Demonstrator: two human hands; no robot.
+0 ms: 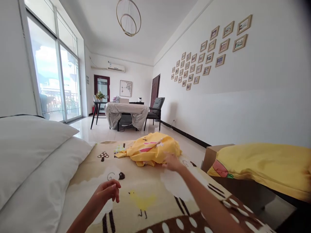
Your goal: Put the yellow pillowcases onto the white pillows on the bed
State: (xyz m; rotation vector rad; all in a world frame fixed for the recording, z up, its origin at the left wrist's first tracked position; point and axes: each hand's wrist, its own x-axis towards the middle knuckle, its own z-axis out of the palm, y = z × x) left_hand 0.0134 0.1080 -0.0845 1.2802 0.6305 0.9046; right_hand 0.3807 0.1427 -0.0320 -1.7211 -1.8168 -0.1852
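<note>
The yellow cloth [153,149] lies on the blanket [87,194], at the right hand's [173,162] fingers and beyond the left's, heaped probably because it is slack. Its long axis runs roughly left to right, narrow end pointing left. The right fingers bend in at its near edge, perhaps to steady it; whether they pinch, I cannot tell. The left hand's [107,191] fingers curl loosely, empty.
</note>
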